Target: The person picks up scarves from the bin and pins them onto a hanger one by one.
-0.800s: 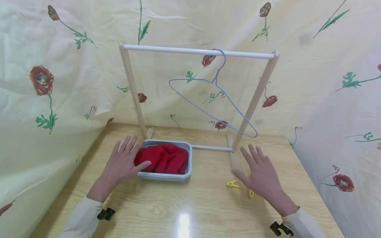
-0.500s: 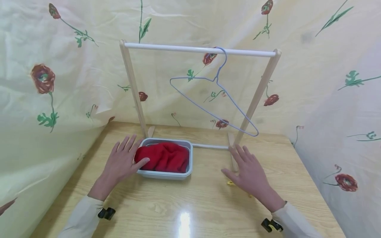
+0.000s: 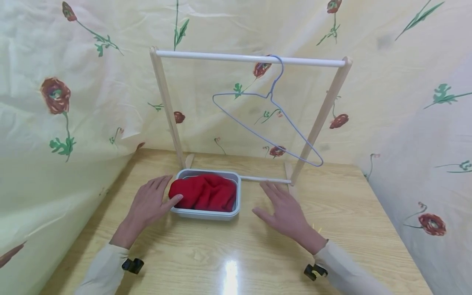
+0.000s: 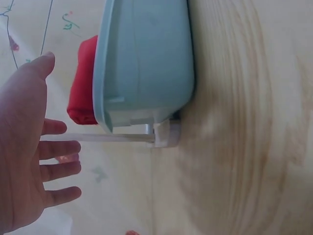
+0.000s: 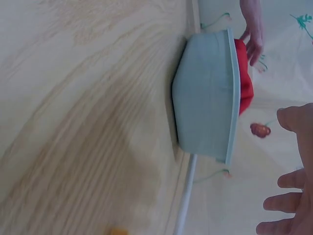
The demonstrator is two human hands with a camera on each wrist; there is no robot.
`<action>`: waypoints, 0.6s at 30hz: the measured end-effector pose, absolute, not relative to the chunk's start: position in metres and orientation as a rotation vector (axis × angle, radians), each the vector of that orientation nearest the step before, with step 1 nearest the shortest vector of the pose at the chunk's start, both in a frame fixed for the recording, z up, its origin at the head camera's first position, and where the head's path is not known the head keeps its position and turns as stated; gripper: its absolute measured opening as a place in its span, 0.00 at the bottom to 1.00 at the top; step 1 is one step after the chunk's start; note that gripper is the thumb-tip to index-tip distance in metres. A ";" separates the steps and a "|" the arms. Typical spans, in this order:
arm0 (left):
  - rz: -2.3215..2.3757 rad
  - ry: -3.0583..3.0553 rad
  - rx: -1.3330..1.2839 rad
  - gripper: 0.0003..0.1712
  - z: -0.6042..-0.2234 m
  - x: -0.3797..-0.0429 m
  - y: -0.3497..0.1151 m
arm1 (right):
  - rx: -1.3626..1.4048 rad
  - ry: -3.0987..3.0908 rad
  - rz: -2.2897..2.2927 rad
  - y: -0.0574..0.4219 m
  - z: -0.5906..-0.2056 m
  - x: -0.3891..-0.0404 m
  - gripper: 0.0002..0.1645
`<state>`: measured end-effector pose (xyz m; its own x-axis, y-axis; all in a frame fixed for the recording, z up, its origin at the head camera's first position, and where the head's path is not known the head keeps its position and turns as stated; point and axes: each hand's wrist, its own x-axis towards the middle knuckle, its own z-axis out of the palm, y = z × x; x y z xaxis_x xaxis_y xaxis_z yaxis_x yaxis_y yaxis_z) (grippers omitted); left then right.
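Note:
A red folded cloth [image 3: 208, 192] lies inside a pale blue-grey plastic basin [image 3: 205, 214], bulging over its left rim. My left hand [image 3: 147, 203] is at the basin's left side, fingers extended, thumb near the cloth; in the left wrist view that hand [image 4: 22, 152] holds nothing. To the right of the basin, my right hand [image 3: 284, 213] hovers with its fingers extended, apart from the basin. The right wrist view has this hand [image 5: 299, 166] at its right edge, with nothing in it. Yellow clothespins [image 3: 316, 229] are mostly hidden behind the right forearm.
Behind the basin stands a wooden rack with a white top bar [image 3: 221, 56] and a low bar [image 3: 265, 179]. A blue wire hanger [image 3: 270, 95] hangs from the top bar, right of centre. Flower-patterned cloth walls [image 3: 110, 82] surround the wooden table [image 3: 206, 254].
My right hand has moved left toward the basin, passing over the clothespins. The left hand stays beside the basin, its fingers slightly lower. The whole scene shifts slightly in the head view.

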<state>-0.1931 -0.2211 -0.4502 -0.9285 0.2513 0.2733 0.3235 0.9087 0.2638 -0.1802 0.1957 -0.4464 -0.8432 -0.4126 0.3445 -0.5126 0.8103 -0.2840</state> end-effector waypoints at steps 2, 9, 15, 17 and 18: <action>-0.461 -2.830 -0.428 0.45 -0.453 -0.193 -0.223 | 0.715 -2.744 0.565 0.189 -0.448 -0.180 0.50; -0.514 -2.857 -0.371 0.45 -0.460 -0.191 -0.227 | 0.744 -2.746 0.634 0.171 -0.462 -0.184 0.48; -0.548 -2.878 -0.337 0.45 -0.466 -0.191 -0.226 | 0.747 -2.728 0.676 0.156 -0.473 -0.185 0.47; -0.549 -2.874 -0.336 0.45 -0.468 -0.192 -0.226 | 0.744 -2.736 0.697 0.152 -0.476 -0.186 0.47; -0.550 -2.870 -0.337 0.45 -0.469 -0.193 -0.226 | 0.745 -2.743 0.704 0.150 -0.477 -0.186 0.48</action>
